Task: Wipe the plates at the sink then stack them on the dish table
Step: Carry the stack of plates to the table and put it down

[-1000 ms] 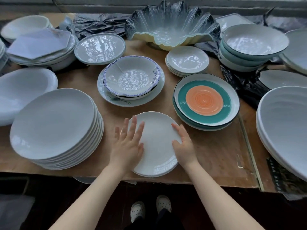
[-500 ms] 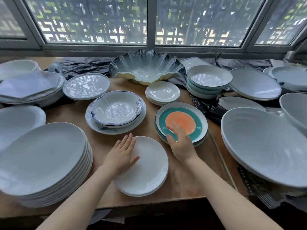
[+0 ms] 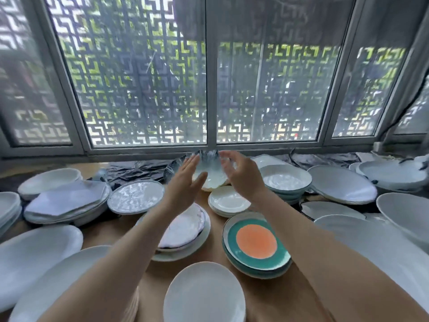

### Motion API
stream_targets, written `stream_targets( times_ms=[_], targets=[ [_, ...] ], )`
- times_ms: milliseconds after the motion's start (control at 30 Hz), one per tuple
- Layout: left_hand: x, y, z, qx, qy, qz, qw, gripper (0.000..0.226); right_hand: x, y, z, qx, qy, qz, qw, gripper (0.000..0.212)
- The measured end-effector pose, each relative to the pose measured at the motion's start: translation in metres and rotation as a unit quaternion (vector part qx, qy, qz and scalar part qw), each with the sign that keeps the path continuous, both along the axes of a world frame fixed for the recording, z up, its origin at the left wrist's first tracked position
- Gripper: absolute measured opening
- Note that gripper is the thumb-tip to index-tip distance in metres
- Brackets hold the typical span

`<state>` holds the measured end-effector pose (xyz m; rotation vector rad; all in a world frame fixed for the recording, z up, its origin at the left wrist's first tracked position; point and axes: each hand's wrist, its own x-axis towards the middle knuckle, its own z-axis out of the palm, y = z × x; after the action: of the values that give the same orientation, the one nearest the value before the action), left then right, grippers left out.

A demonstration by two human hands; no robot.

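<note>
Left hand point(image 3: 185, 180): raised above the counter at the middle of the frame, fingers point(image 3: 193, 162) straight and spread, holding nothing. Right hand point(image 3: 241, 175): raised just beside it, fingers point(image 3: 228, 156) loosely bent, nothing between them. The two palms face each other in front of the shell-shaped bowl point(image 3: 210, 169); whether either touches it cannot be told, as the picture is blurred there.

Shell-shaped bowl: glassy, dark-edged, at the back centre of the counter point(image 3: 274, 298), under the window point(image 3: 209, 77).

Small white plates point(image 3: 228, 202): a short stack just below the right hand.

Blue-rimmed bowl point(image 3: 185, 226): on a wider plate, under the left forearm, centre of the frame.

Teal plate with orange centre point(image 3: 255, 245): top of a short stack, lower centre right, beside the right forearm.

White plates point(image 3: 204, 296): a stack at the bottom centre of the frame, between the two forearms, near the front edge of the counter.

Tall stack of white plates point(image 3: 58, 282): lower left, partly hidden by the left forearm.

Oval white dish point(image 3: 34, 252): left edge, just above that stack.

Angular white plates point(image 3: 67, 201): stacked at middle left; a rippled round plate point(image 3: 135, 196) just to their right.

Teal-rimmed bowls point(image 3: 286, 180): nested, right of the right hand.

Large white platters point(image 3: 341, 184): middle right and lower right.

Black plastic sheet point(image 3: 134, 169): crumpled along the back of the counter.
</note>
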<state>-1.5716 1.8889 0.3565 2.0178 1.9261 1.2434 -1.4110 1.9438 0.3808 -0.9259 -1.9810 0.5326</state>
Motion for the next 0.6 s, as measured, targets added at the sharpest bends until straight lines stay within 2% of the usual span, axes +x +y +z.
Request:
stream_targets(
  times_ms=[133, 233, 367, 500, 600],
  targets=[
    [-0.003, 0.004, 0.066, 0.079, -0.024, 0.001, 0.997, 0.050, -0.012, 0.010, 0.062, 0.005, 0.103, 0.002, 0.995, 0.021],
    [-0.011, 0.000, 0.085, 0.121, -0.060, -0.001, 0.991, 0.044, -0.011, 0.013, 0.081, 0.009, 0.141, -0.007, 0.990, 0.021],
    [-0.021, -0.009, 0.058, 0.088, -0.117, -0.014, 0.989, 0.038, -0.002, 0.009, 0.051, -0.030, 0.146, 0.013, 0.989, 0.018],
    [-0.027, -0.020, 0.011, 0.030, -0.176, -0.003, 0.984, 0.034, 0.008, 0.005, 0.003, -0.076, 0.103, 0.002, 0.992, 0.018],
    [-0.033, -0.030, -0.025, -0.019, -0.182, 0.005, 0.983, 0.033, 0.018, 0.004, -0.036, -0.117, 0.073, -0.001, 0.990, 0.015]
  ],
)
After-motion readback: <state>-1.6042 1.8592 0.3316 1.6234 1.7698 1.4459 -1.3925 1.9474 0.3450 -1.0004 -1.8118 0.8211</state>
